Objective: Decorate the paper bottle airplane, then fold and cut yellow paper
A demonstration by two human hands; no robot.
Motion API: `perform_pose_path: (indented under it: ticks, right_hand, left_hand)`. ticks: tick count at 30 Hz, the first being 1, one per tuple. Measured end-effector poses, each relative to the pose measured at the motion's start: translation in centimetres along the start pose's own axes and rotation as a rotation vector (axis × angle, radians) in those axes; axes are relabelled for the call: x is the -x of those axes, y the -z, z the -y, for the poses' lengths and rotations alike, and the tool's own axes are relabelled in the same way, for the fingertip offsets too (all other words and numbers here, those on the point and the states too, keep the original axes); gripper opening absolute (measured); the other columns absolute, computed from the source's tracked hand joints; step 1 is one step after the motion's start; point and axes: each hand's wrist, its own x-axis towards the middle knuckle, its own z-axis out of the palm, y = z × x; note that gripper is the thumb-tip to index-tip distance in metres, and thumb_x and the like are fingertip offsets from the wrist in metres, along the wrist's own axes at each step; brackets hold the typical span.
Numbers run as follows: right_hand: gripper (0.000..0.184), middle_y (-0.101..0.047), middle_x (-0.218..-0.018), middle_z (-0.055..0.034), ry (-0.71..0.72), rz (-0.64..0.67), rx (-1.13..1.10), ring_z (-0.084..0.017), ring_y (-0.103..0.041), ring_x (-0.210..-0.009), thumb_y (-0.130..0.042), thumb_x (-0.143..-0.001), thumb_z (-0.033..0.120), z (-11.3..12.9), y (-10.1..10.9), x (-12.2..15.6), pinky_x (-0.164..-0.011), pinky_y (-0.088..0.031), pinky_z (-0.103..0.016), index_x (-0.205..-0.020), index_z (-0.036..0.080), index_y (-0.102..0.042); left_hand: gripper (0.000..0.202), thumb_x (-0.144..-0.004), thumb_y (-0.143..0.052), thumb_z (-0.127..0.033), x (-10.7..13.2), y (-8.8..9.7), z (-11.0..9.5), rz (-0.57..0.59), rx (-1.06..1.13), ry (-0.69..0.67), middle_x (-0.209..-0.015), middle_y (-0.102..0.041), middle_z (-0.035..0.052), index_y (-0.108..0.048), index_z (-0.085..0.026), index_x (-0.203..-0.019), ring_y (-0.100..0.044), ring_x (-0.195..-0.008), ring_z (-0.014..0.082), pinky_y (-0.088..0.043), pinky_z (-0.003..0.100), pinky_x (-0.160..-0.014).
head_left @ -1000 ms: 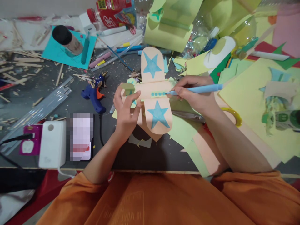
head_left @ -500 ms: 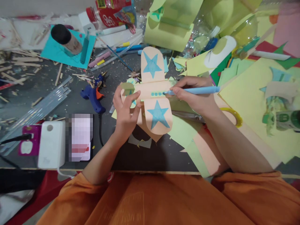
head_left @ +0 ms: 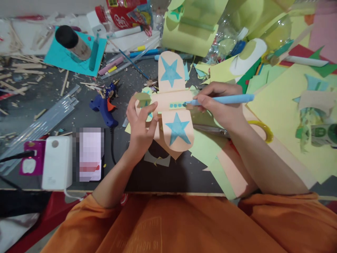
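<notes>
Right grip (head_left: 219,105) holds a slim light-blue plastic marker (head_left: 231,99), tip at round blue dots (head_left: 176,105) on the peach-paper plane-shaped craft (head_left: 168,99); left grip (head_left: 140,121) holds it above the dark worktop (head_left: 163,181). Slipping could smear ink.

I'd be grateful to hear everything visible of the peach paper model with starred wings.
The peach paper model has a body lying crosswise and two round-ended wings, far and near, each bearing a blue star. A pale green strip with blue dots sits on the body. The left hand holds its left end; the right hand holds a light blue marker, tip at the strip's right end, contact unclear.
</notes>
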Motion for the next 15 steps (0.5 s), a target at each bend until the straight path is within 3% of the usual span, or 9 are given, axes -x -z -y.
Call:
perform_pose_path:
  ticks: [4, 10, 15]
  right_hand:
    - [0.021, -0.067, -0.063, 0.0013, 0.059, -0.019, 0.092, -0.015, -0.058, -0.058, -0.074, -0.085, 0.03, 0.18, -0.73, 0.44, -0.055, -0.046, -0.03, -0.066, 0.023, -0.067]
    - [0.026, -0.075, -0.075, -0.0031, -0.016, 0.047, 0.139, -0.023, -0.068, -0.07, -0.077, -0.09, 0.047, 0.07, -0.71, 0.68, -0.063, -0.056, -0.038, -0.071, 0.029, -0.071]
    - [0.029, -0.073, -0.071, -0.0025, -0.007, 0.036, 0.14, -0.021, -0.066, -0.067, -0.077, -0.089, 0.048, 0.08, -0.71, 0.62, -0.064, -0.056, -0.038, -0.071, 0.027, -0.07]
  left_hand:
    - [0.044, -0.1, -0.051, -0.06, -0.05, 0.1, -0.08, -0.012, -0.019, -0.014, -0.157, -0.043, 0.0121, -0.068, -0.031, -0.129, -0.04, -0.153, 0.0314, -0.031, 0.051, -0.128]
    - [0.047, -0.1, -0.05, -0.062, -0.12, 0.17, -0.25, 0.007, -0.021, -0.006, -0.159, -0.041, 0.0132, -0.067, -0.03, -0.13, -0.038, -0.154, 0.0334, -0.03, 0.053, -0.128]
    - [0.046, -0.101, -0.049, -0.061, -0.09, 0.17, -0.33, 0.012, -0.022, -0.015, -0.157, -0.042, 0.0133, -0.067, -0.03, -0.13, -0.039, -0.152, 0.033, -0.031, 0.052, -0.127]
